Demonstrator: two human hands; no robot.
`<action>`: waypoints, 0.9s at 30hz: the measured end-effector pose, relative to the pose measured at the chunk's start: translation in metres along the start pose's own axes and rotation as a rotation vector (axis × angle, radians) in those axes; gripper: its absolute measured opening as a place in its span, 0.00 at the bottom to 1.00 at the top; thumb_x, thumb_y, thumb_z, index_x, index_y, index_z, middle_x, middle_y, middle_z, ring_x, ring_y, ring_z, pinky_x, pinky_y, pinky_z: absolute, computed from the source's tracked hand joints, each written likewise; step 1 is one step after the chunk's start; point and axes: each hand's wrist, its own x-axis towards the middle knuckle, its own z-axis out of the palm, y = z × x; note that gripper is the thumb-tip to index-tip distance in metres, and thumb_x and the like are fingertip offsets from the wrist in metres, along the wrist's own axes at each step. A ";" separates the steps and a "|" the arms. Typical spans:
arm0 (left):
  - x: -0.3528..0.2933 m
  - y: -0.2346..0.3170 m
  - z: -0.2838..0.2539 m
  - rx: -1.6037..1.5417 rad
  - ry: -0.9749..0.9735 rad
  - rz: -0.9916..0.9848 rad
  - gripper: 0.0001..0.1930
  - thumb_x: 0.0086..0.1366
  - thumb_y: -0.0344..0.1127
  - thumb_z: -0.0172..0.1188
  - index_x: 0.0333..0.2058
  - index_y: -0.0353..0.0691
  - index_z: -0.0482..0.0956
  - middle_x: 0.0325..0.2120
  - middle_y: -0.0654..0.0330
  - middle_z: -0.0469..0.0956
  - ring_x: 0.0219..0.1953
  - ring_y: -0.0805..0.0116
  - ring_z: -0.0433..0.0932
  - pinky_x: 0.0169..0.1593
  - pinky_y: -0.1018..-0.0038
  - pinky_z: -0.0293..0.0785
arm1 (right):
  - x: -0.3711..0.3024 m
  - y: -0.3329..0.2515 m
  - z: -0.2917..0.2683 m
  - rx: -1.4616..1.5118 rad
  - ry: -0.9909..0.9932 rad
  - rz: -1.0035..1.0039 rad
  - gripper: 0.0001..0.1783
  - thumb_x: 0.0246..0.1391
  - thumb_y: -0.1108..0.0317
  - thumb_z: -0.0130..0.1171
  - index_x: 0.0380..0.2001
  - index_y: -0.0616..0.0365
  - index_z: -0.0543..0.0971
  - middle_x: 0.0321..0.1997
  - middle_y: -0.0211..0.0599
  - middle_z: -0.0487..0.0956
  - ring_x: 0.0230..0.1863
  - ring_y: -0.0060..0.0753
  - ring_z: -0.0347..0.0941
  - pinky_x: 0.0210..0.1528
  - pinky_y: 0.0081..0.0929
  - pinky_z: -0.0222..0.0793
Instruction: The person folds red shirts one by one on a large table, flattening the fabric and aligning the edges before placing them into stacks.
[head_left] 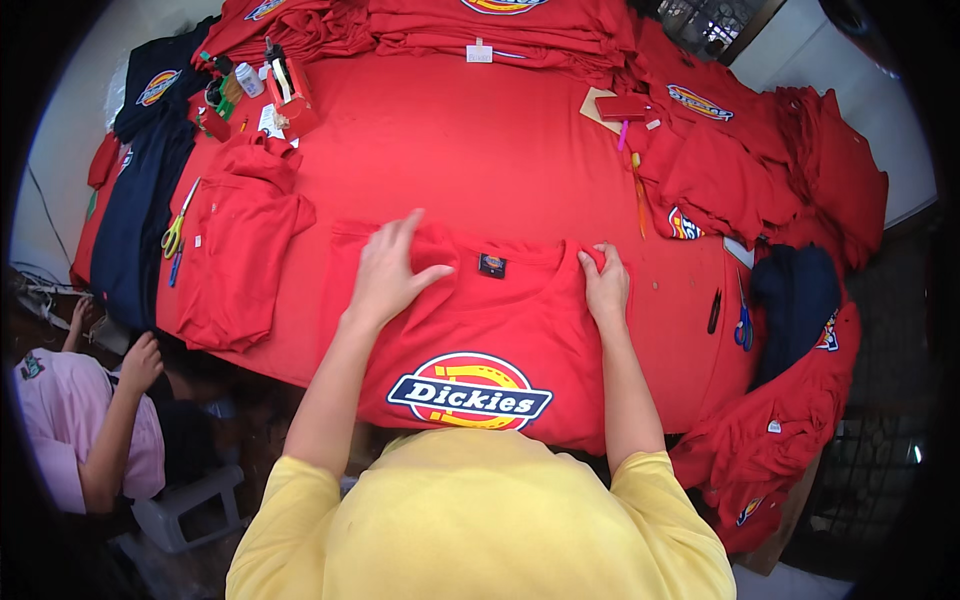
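Note:
A red shirt lies in front of me on the red-covered table, its neckline away from me. It has a dark label inside the collar and a large printed emblem near my body. My left hand is open at the shirt's upper left shoulder, thumb and fingers spread apart over the cloth. At the upper right shoulder, my right hand has its fingers bent round the shirt's edge, with a fold of cloth at the fingertips.
Red shirts are stacked along the far edge, with more piled at the right. Yellow-handled scissors lie by a red garment on the left. Blue-handled scissors and black snips are at right. A person in pink sits at left.

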 end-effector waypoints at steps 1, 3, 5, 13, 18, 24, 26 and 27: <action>0.014 -0.007 0.011 -0.036 -0.050 -0.012 0.27 0.57 0.45 0.67 0.51 0.36 0.74 0.49 0.49 0.75 0.52 0.51 0.73 0.56 0.63 0.68 | 0.005 -0.014 -0.003 0.096 0.019 0.038 0.21 0.53 0.56 0.64 0.40 0.63 0.77 0.43 0.49 0.79 0.49 0.51 0.74 0.52 0.40 0.65; 0.045 -0.043 0.020 -0.323 0.111 -0.189 0.15 0.58 0.39 0.67 0.39 0.34 0.80 0.36 0.52 0.81 0.40 0.57 0.80 0.47 0.68 0.73 | 0.018 0.001 -0.001 -0.050 0.115 -0.033 0.20 0.53 0.55 0.65 0.38 0.62 0.77 0.41 0.47 0.80 0.47 0.50 0.74 0.51 0.40 0.64; 0.071 -0.090 0.003 -0.531 0.312 -0.291 0.08 0.61 0.32 0.63 0.34 0.33 0.80 0.28 0.58 0.82 0.33 0.71 0.79 0.40 0.74 0.73 | 0.028 0.024 0.006 -0.157 0.180 -0.142 0.20 0.53 0.52 0.64 0.37 0.60 0.78 0.39 0.44 0.80 0.44 0.45 0.74 0.51 0.38 0.61; 0.085 -0.090 -0.021 -0.271 -0.337 -0.171 0.13 0.66 0.38 0.60 0.34 0.30 0.78 0.27 0.62 0.79 0.33 0.75 0.75 0.40 0.76 0.70 | 0.061 -0.036 -0.025 -0.223 -0.379 -0.079 0.18 0.55 0.56 0.61 0.34 0.62 0.79 0.36 0.46 0.82 0.42 0.45 0.77 0.47 0.41 0.66; 0.113 -0.086 -0.028 -0.356 -0.405 -0.145 0.12 0.66 0.38 0.59 0.33 0.31 0.77 0.24 0.66 0.73 0.29 0.78 0.69 0.36 0.77 0.67 | 0.083 -0.066 -0.014 -0.166 -0.513 -0.045 0.14 0.56 0.61 0.60 0.34 0.64 0.78 0.35 0.49 0.80 0.41 0.48 0.77 0.44 0.39 0.69; 0.104 -0.107 0.015 -0.046 -0.029 0.092 0.14 0.62 0.42 0.63 0.33 0.35 0.78 0.25 0.55 0.76 0.27 0.61 0.74 0.34 0.67 0.70 | 0.070 -0.024 0.033 -0.246 -0.057 -0.422 0.15 0.57 0.58 0.59 0.29 0.61 0.74 0.32 0.43 0.75 0.33 0.50 0.74 0.35 0.43 0.69; 0.101 -0.105 0.020 -0.117 -0.016 0.038 0.14 0.61 0.43 0.64 0.31 0.36 0.78 0.27 0.54 0.76 0.28 0.58 0.74 0.34 0.67 0.70 | 0.070 -0.024 0.032 -0.287 0.003 -0.388 0.17 0.57 0.56 0.60 0.28 0.60 0.74 0.31 0.42 0.75 0.32 0.50 0.74 0.34 0.43 0.69; 0.102 -0.111 0.021 -0.183 -0.017 0.032 0.13 0.61 0.42 0.64 0.32 0.36 0.79 0.26 0.55 0.76 0.28 0.60 0.75 0.35 0.68 0.71 | 0.070 -0.023 0.034 -0.277 -0.012 -0.385 0.17 0.56 0.55 0.60 0.28 0.60 0.74 0.31 0.43 0.75 0.32 0.50 0.74 0.34 0.43 0.69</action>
